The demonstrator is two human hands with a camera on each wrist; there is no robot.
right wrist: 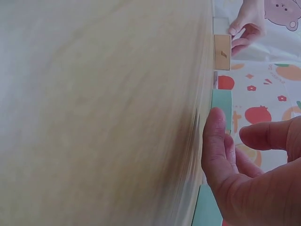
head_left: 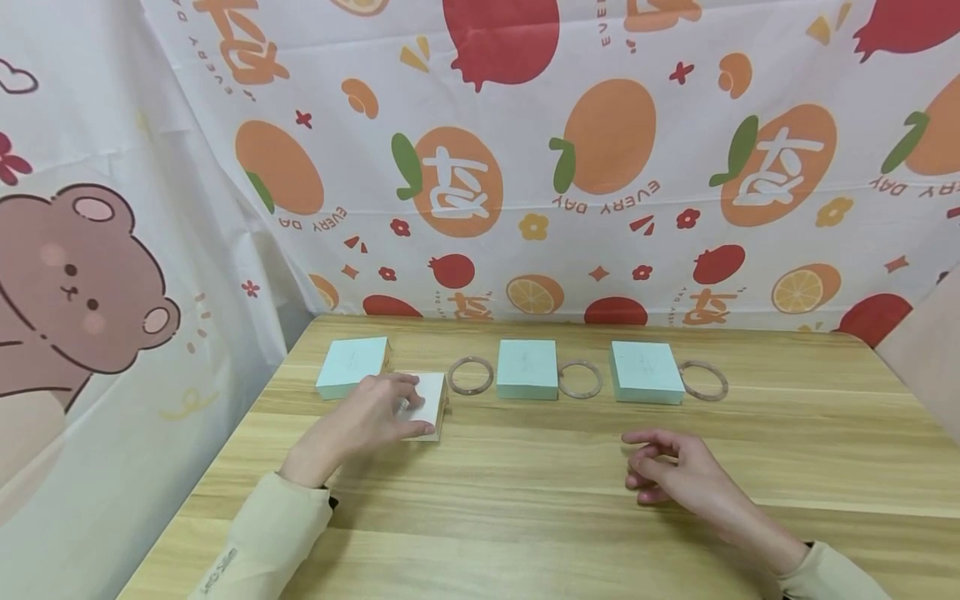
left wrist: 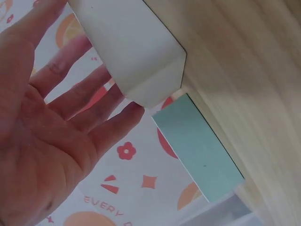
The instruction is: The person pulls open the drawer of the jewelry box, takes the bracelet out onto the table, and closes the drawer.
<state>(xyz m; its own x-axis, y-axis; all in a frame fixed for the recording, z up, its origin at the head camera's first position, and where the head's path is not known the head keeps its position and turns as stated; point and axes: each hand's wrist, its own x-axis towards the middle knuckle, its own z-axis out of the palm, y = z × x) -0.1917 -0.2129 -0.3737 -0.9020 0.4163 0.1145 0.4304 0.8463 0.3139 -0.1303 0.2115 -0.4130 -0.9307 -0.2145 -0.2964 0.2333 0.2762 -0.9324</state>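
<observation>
My left hand (head_left: 367, 417) reaches over a small white box (head_left: 429, 400) on the left of the table. Its thumb and fingertips touch the box's top and edges. In the left wrist view the fingers look nearly straight against the white box (left wrist: 131, 47). A tan side of that box (right wrist: 223, 52) shows in the right wrist view. To its left lies a mint-green box (head_left: 352, 367); to its right, a translucent bangle (head_left: 470, 376). My right hand (head_left: 678, 475) hovers above the table with loosely bent fingers, holding nothing.
A mint-green box (head_left: 527, 369) with a bangle (head_left: 580, 379) beside it sits mid-table. Further right are another mint-green box (head_left: 647, 372) and bangle (head_left: 703, 381). A fruit-print cloth (head_left: 525, 167) hangs behind the wooden table (head_left: 525, 517), and a bear-print cloth (head_left: 202, 250) on the left.
</observation>
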